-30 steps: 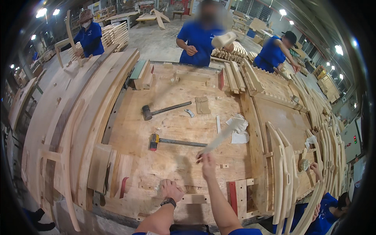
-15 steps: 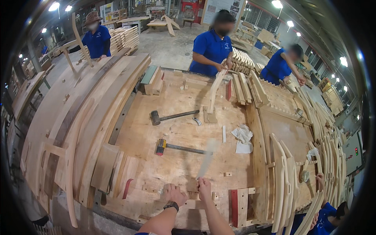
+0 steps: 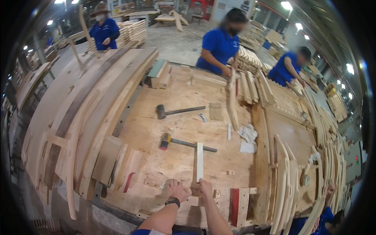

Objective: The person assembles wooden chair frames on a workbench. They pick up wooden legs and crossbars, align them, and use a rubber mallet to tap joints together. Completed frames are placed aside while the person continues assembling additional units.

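Note:
In my right hand (image 3: 204, 188) is one end of a narrow pale wooden strip (image 3: 200, 161); the strip points away from me, its far part over the handle of a sledgehammer with a yellow-banded head (image 3: 166, 141). My left hand (image 3: 178, 190), with a dark watch on the wrist, rests low at the near side of the worktable (image 3: 156, 166). Its fingers are bent but apart, beside small wooden pieces, and nothing shows in them. A second, black-headed hammer (image 3: 161, 112) lies farther off.
Long boards (image 3: 105, 98) line the left. Stacked curved wooden parts (image 3: 282, 180) fill the right, near a white cloth (image 3: 248, 137). Across the table a co-worker (image 3: 220, 49) holds a curved wooden piece (image 3: 232, 103). A red-faced block (image 3: 235, 205) sits near my right forearm.
The strip in my right hand, blurred and tilted before, is now straighter and sharp. The co-worker's curved piece has moved right, off the small flat block. My view has shifted slightly.

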Motion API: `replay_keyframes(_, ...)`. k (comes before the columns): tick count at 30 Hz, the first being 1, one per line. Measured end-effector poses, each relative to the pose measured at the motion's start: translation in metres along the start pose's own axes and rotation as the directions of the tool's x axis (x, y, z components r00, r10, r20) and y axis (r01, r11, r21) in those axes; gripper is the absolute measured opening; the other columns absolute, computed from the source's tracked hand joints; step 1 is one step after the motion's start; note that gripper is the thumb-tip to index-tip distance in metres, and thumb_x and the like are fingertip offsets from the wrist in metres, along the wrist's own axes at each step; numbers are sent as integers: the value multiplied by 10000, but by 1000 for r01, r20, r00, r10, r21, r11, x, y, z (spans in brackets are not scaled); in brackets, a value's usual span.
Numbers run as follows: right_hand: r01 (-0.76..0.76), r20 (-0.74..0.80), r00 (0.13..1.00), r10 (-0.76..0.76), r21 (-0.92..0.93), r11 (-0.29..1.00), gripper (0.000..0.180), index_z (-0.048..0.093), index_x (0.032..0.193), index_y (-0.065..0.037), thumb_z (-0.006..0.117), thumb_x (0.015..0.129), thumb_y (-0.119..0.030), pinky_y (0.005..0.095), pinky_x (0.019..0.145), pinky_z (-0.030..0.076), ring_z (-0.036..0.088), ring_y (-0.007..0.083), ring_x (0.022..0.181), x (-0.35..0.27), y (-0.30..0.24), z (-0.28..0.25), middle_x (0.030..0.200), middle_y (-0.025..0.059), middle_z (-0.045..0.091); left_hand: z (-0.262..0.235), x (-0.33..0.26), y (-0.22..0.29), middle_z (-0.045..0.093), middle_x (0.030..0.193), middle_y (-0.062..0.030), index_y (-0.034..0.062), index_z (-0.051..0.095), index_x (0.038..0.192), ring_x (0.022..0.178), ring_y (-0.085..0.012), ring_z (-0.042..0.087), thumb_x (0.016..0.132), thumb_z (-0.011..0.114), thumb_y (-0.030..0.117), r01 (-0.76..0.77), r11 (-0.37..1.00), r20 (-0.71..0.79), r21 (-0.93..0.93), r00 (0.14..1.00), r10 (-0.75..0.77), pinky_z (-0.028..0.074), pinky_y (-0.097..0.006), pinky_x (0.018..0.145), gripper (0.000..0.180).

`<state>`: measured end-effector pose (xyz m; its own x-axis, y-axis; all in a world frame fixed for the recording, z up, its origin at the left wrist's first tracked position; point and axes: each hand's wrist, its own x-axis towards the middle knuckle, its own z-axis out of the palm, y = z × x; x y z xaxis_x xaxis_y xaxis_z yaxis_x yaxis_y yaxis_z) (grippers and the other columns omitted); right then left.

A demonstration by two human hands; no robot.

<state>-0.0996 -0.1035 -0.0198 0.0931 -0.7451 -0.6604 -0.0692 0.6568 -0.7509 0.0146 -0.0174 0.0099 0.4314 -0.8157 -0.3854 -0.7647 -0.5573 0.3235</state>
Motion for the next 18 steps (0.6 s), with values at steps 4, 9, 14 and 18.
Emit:
replay_keyframes(4, 115, 111, 986, -124, 87, 990, 259, 639, 785, -99, 612, 978, -270, 252, 417, 314, 437, 88, 455, -1, -4, -12, 575, -15, 527, -2, 2, 3, 494, 1313, -183, 38, 654, 1176, 1308, -336, 383, 796, 526, 337, 3, 1000, -41, -24, 999, -4, 342, -498, 1065, 500)
replay_keyframes(9, 11, 99, 995, -17, 65, 998, 303, 611, 747, -97, 622, 966, -306, 258, 436, 342, 478, 101, 472, -6, -1, -14, 588, 8, 557, -3, -4, 0, 510, 1266, -177, 26, 653, 1173, 1282, -330, 405, 792, 532, 332, 13, 999, -38, -45, 999, -14, 353, -491, 1056, 503)
replay_keyframes(14, -66, 61, 996, 62, 63, 996, 350, 600, 756, -85, 610, 966, -365, 274, 434, 354, 484, 120, 465, -1, -11, -10, 596, 16, 553, 2, -3, 0, 533, 1230, -177, 33, 666, 1140, 1258, -325, 422, 783, 545, 334, 4, 999, -49, -40, 999, -6, 374, -482, 1025, 482)
replay_keyframes(18, -107, 51, 994, 99, 172, 979, 350, 600, 837, -94, 547, 996, -402, 259, 401, 349, 480, 110, 458, -2, -8, -6, 603, 8, 558, 1, -4, -3, 542, 1208, -166, 36, 675, 1109, 1242, -321, 430, 778, 563, 329, 0, 999, -123, -45, 992, -5, 377, -469, 1009, 456)
